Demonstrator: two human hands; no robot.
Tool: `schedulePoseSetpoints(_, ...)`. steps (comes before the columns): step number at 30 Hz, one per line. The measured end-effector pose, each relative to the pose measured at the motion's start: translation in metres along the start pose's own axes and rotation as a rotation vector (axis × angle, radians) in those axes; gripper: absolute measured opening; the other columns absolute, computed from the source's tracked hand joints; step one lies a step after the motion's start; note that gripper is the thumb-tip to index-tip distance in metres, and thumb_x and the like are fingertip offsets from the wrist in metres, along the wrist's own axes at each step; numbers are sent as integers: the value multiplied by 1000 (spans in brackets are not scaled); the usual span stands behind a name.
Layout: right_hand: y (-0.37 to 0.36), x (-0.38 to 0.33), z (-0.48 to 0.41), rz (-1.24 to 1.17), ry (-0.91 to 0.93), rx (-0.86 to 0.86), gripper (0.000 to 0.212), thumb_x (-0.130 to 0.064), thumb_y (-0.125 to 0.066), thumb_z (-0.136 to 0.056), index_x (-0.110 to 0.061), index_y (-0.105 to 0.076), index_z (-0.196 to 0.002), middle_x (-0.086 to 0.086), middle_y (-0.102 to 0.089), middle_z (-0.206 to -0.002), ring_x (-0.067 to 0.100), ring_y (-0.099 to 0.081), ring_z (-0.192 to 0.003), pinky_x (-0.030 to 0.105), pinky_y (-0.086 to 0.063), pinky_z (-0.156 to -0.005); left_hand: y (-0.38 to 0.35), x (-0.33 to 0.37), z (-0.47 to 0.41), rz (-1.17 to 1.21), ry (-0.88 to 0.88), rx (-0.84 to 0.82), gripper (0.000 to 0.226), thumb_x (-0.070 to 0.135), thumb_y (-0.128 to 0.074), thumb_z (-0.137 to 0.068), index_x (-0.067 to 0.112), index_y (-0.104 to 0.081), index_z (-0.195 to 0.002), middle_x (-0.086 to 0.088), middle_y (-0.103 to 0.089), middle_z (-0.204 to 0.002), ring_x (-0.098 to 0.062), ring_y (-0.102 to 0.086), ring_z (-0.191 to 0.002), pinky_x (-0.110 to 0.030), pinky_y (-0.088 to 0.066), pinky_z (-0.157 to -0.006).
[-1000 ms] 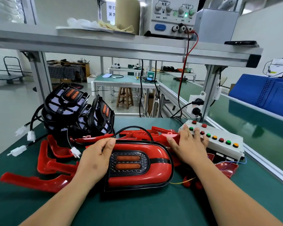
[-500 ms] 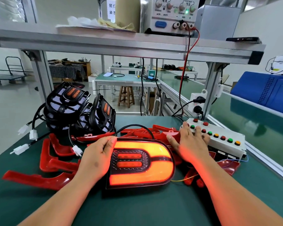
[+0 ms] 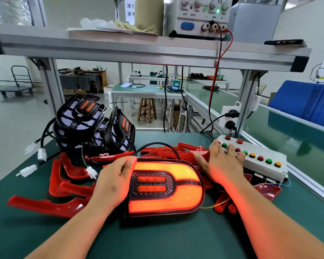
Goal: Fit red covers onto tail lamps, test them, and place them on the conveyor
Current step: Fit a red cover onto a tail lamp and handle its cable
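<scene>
Our left hand (image 3: 113, 186) grips the tail lamp (image 3: 176, 200) at its nine o'clock end, thumb and fingers curled over the rim. Our right hand (image 3: 223, 165) lies spread, fingers straight, on the near end of the button box (image 3: 266, 169), its fingertips down among the coloured buttons; we cannot tell which button is pressed.

The tail lamp lies flat on the green bench mat (image 3: 157, 238), in the middle of our view, with its red cover fitted. It is lit: the U-shaped band glows orange-red, and the glow tints both our wrists.

From the lamp:
- At two o'clock, the white button box sits at the bench edge, touching our right hand.
- At twelve o'clock, a heap of red covers (image 3: 165, 152) lies just behind the lamp, a black cable arching over it.
- At nine o'clock, more loose covers (image 3: 65, 186) lie spread on the mat.
- At eleven o'clock, black uncovered lamps (image 3: 82, 116) are stacked and leaning, their white connectors (image 3: 42, 154) trailing off towards nine.
- At three o'clock and beyond the bench rail, the green conveyor (image 3: 292, 135) runs away from us.

Above, at twelve o'clock on the shelf (image 3: 138, 47), a power supply (image 3: 198, 17) shows a green light.
</scene>
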State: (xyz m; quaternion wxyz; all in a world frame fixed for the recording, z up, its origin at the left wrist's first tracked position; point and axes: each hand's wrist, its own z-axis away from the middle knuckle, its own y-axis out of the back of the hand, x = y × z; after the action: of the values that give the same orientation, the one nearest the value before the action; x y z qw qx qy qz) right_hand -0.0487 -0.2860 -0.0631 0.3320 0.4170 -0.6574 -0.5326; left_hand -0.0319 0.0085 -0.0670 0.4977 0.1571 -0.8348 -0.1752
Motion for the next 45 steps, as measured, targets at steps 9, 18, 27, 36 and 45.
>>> schedulePoseSetpoints(9,1,1,-2,12,-11,27,97,-84,6,-76,-25,-29,-145,4,-15,-162,38,-12,-146,61,-5,-111,1,-1,0,-1,-2,-9,34,60,-34,-84,42,-64,-88,19,-68,-79,15,-59,-82,-1,-38,-62)
schedulePoseSetpoints(18,2,-2,2,93,20,3,91,-82,5,-77,-30,-27,-144,8,-12,-162,44,-9,-144,63,-2,-111,1,3,0,-26,-23,-4,20,46,-41,-94,44,-57,-84,22,-61,-77,28,-50,-77,4,-35,-62)
schedulePoseSetpoints(27,1,-2,2,79,19,1,94,-83,8,-74,-30,-29,-143,7,-11,-163,44,-7,-145,62,-2,-112,0,0,0,-18,-15,1,30,51,-38,-92,37,-64,-94,20,-64,-78,25,-52,-78,3,-37,-63)
schedulePoseSetpoints(36,9,3,6,-113,-13,59,84,-82,-2,-78,-31,-36,-135,5,-25,-158,31,-19,-144,60,-8,-112,-2,-1,-1,30,-8,7,53,57,-37,-86,24,-70,-112,25,-62,-87,12,-54,-87,3,-36,-68)
schedulePoseSetpoints(45,22,31,29,-27,-252,34,78,-77,-7,-86,-29,-28,-144,10,-19,-160,48,-14,-141,64,-10,-110,-3,-3,0,17,-35,35,38,41,-46,-98,17,-70,-114,28,-56,-81,15,-48,-79,8,-32,-66)
